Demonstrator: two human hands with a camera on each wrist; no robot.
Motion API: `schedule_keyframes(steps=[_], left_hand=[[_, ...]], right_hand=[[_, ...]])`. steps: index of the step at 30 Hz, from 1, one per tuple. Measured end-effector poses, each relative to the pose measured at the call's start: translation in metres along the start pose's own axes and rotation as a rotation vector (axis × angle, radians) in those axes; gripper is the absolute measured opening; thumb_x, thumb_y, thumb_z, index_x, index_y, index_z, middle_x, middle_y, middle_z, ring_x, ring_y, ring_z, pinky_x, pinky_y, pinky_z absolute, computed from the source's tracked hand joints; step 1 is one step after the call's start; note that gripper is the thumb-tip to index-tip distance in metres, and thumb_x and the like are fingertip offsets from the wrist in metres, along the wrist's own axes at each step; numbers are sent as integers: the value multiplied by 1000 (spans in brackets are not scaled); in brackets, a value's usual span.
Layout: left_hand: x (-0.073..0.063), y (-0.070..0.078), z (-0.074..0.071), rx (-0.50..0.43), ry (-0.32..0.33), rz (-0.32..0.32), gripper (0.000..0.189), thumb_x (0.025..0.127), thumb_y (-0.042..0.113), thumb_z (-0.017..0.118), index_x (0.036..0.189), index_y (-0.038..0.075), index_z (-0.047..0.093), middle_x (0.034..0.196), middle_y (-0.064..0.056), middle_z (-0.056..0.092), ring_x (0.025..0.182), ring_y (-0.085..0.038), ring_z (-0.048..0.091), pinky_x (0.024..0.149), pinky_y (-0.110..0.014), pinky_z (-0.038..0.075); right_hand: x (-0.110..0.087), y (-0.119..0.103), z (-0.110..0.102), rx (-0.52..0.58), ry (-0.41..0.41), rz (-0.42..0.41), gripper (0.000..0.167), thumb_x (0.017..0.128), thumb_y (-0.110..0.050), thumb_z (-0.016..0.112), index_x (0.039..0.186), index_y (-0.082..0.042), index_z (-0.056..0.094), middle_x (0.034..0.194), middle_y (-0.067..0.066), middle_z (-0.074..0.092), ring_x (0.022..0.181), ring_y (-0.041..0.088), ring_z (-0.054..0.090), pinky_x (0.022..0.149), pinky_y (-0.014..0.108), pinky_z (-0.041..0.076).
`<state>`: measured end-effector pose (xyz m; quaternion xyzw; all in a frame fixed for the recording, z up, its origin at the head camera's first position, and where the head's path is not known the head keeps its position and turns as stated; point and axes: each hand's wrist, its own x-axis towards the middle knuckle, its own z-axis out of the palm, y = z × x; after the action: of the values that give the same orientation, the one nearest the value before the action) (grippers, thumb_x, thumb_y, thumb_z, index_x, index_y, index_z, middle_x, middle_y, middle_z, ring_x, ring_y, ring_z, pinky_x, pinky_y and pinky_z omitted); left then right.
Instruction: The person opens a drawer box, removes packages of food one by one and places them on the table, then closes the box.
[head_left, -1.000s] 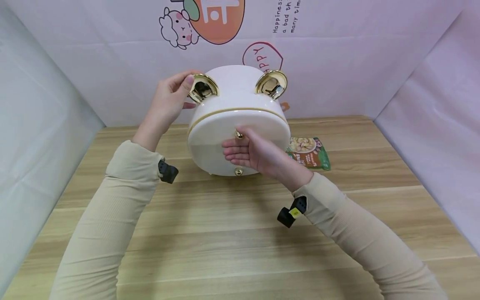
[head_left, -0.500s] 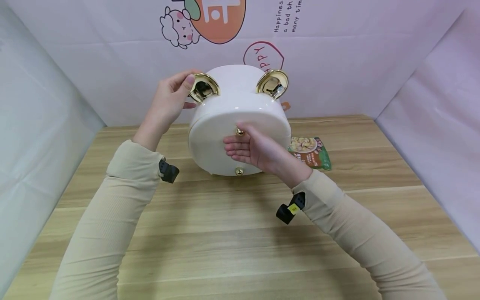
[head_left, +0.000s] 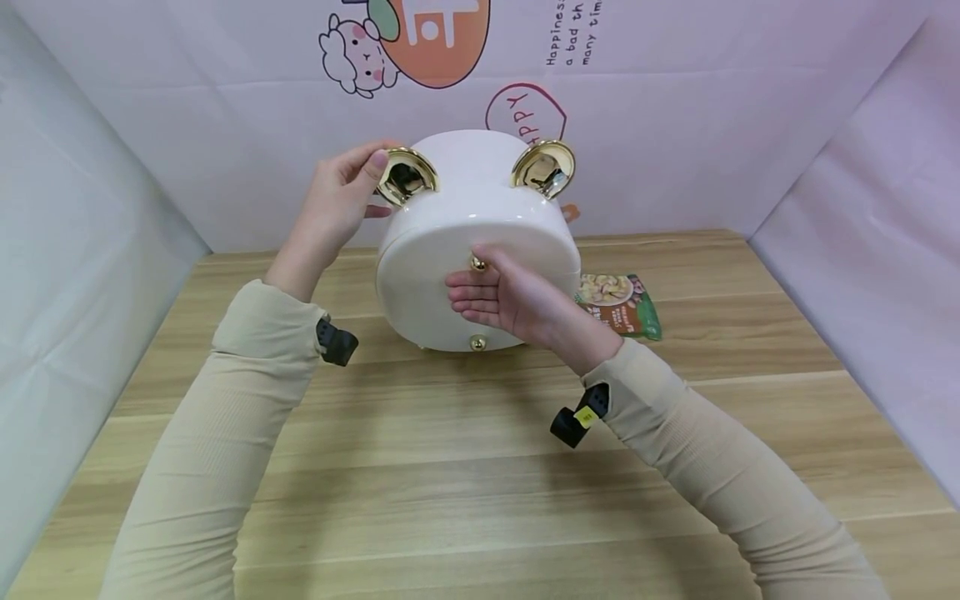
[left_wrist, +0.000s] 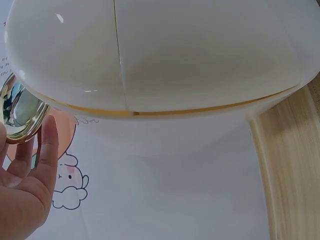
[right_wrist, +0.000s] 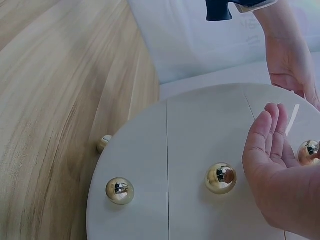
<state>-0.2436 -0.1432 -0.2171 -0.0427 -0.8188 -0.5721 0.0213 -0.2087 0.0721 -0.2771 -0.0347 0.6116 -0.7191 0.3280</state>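
A glossy white rounded drawer box (head_left: pixel 416 292) with gold ears stands upright on the table. My left hand (head_left: pixel 333 200) grips the outer rim of its left gold ear (head_left: pixel 408 177), thumb on the front side. At the upper front, my right hand (head_left: pixel 525 308) lies close to the face with fingers straight and together. Its thumb touches the top gold knob (head_left: pixel 478 263). A middle gold knob (right_wrist: pixel 220 178) is visible in the right wrist view, hidden behind that hand in the head view. The lower gold knob (head_left: pixel 477 342) sits beneath. Fine seams divide the front.
A green and brown food packet (head_left: pixel 618 308) lies right of the box, partly behind it. The wooden table (head_left: pixel 450 483) extends toward me. A white printed cloth (head_left: pixel 262 150) hangs behind, with white cloth walls at both sides.
The gold line along the front's top edge has gone from sight, the upper front having moved in against the box. My right hand shifted very slightly; the left kept its hold.
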Motion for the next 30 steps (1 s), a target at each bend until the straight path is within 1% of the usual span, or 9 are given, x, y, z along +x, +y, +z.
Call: schedule_keyframes(steps=[5,9,13,17,20,22,27,30], left_hand=[[-1,0,0,6,-8,-3,43,99,40,39,136,23,54,138,-6,53,113,-15,54,85,-25,57],[0,0,-1,8,-8,-3,43,99,40,39,136,22,54,135,-6,54,107,-12,55,84,-23,57],[0,0,-2,13,-6,-9,43,99,40,39,136,22,54,131,-6,55,102,-9,56,84,-23,57],[1,0,-2,18,-6,-5,44,99,40,38,136,22,54,133,-8,55,101,-9,55,85,-24,57],[1,0,-1,23,0,1,43,99,40,38,136,22,54,133,-8,55,101,-8,55,83,-22,56],[1,0,-1,28,5,4,43,100,39,38,135,22,54,132,-8,56,100,-8,55,81,-20,56],[0,0,0,28,8,6,43,100,39,38,135,22,54,131,-6,56,101,-9,55,79,-18,56],[0,0,0,26,8,11,43,100,39,38,135,22,54,131,-6,56,101,-9,55,80,-19,56]], right_hand=[[-1,-1,1,2,3,12,49,103,-45,30,108,-5,57,86,-3,67,83,8,63,78,18,54],[0,-2,1,4,0,21,49,103,-45,30,110,-4,57,86,-3,67,82,8,64,78,18,54],[1,-2,1,3,-5,24,50,103,-45,30,111,-3,57,85,-3,67,82,8,63,78,17,54],[1,-1,0,-6,-11,16,55,103,-45,30,121,1,54,86,-3,66,83,8,63,79,17,54],[1,-1,0,-30,-14,-6,56,103,-42,32,128,5,51,87,-3,67,84,9,64,80,18,54],[0,0,1,-42,-11,-21,52,103,-38,36,127,5,52,88,-2,67,85,9,64,80,18,54],[-1,3,2,-42,-15,-37,37,102,-31,41,112,0,57,86,-2,68,82,8,65,77,18,56],[-1,6,2,-51,-30,-40,37,102,-29,40,115,1,57,85,-3,67,82,8,65,77,18,56]])
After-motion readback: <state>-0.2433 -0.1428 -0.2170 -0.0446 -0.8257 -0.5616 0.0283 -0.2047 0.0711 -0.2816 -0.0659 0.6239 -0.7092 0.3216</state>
